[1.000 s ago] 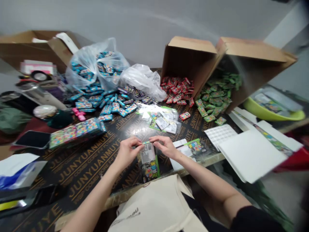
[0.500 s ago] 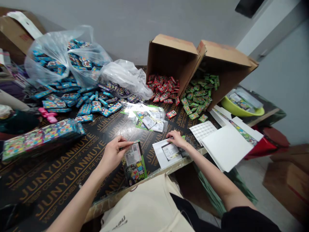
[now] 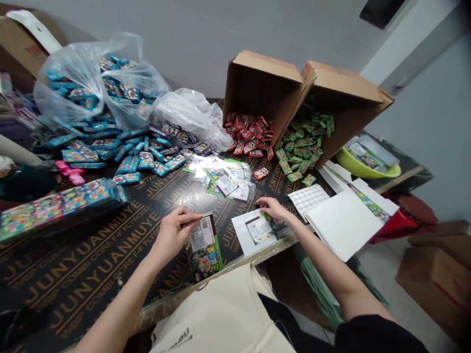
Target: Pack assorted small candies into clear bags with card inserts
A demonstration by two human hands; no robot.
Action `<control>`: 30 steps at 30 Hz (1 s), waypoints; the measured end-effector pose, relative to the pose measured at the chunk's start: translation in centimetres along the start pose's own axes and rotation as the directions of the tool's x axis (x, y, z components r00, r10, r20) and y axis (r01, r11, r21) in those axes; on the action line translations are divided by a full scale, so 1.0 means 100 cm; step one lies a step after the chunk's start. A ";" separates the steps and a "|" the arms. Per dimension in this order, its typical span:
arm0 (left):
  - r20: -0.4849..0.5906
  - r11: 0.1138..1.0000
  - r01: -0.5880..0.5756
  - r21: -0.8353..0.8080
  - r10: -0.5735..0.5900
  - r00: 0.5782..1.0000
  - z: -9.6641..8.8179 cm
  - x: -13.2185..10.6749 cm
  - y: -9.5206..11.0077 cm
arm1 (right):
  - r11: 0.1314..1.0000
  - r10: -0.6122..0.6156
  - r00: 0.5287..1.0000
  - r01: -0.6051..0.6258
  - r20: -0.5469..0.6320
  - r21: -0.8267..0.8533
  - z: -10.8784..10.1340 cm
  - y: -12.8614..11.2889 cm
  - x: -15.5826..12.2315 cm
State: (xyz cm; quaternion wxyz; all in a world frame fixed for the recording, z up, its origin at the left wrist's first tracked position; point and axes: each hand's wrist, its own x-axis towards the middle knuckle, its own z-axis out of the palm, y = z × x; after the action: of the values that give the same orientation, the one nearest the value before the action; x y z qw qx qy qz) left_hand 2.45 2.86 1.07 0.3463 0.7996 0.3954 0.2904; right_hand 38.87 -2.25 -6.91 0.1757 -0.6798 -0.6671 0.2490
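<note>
My left hand [image 3: 176, 230] pinches the top edge of a flat black-and-green printed packet [image 3: 204, 257] between thumb and fingers. The packet lies close to the table's front edge, with a grey-white label panel at its top. Further right, my right hand [image 3: 274, 208] has its fingers bent and drawn together at the upper edge of a second printed packet [image 3: 259, 229], which lies over a white sheet [image 3: 241, 230]. Part of that packet is hidden by my hand and wrist. Beyond both hands is a loose pile of similar clear-sleeved packets [image 3: 228, 181].
Two cardboard boxes on their sides hold small red packs [image 3: 250, 132] and green packs [image 3: 301, 147]. Blue packs [image 3: 106, 147] spill from a clear bag at left, near a long row of boxes [image 3: 62, 206]. White sheets [image 3: 344, 223] and a yellow basin [image 3: 364, 169] are at right.
My right hand has shifted slightly, and its fingers are drawn closer together at the packet's upper edge. My left hand keeps its pinch on its packet. The view has turned a little.
</note>
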 end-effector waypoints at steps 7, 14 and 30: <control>-0.007 1.000 -0.007 -0.023 0.007 1.000 0.002 0.000 -0.003 | 0.991 -0.030 0.998 0.023 -0.054 -0.132 0.004 -0.008 -0.007; -0.068 0.997 0.074 -0.014 -0.075 0.995 0.003 -0.001 0.009 | 0.981 -0.036 0.999 0.037 0.011 -0.190 -0.004 -0.027 -0.031; -0.132 0.930 0.193 -0.313 -0.244 0.961 0.000 -0.012 -0.002 | 0.708 -0.411 0.832 0.033 0.374 0.705 0.015 -0.222 0.057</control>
State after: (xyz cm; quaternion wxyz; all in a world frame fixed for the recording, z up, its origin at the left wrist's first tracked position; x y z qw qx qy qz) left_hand 1.71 1.93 0.66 0.4581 0.6616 0.4620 0.3727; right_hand 19.75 4.36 3.90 0.2577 -0.3905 -0.6324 0.6174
